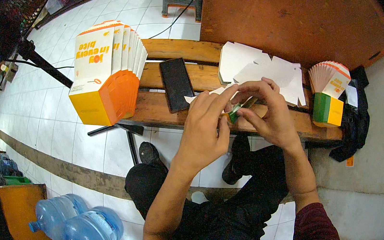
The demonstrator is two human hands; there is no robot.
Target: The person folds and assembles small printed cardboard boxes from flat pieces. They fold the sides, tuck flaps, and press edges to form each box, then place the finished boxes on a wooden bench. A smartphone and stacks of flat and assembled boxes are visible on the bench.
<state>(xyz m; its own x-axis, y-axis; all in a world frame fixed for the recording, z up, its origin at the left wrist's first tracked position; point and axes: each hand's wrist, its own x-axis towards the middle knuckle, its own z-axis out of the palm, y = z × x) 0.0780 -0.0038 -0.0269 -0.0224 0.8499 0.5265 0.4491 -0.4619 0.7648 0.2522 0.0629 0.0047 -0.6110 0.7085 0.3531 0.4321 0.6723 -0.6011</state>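
Carton with a green panel, only partly visible, sits between the two hands, raised in front of the bench's near edge. The left hand has its fingers close together and bent over it, thumb lower, apparently holding it from that side. The right hand arches its fingers above the carton, with the thumb near the green panel; whether it pinches firmly, I cannot tell, as the contact is hidden. The work in hand looks like folding. To do it well, I would steady the body with the left, crease with light, even thumb pressure, and avoid denting the panels. Beyond the fingers, white blanks lie printed side down, it seems, and to their right a nested stack of green-and-yellow cartons rests near the bench's end. A black phone lies left of the hands, and farther left stands a taller nest of orange-and-yellow cartons.
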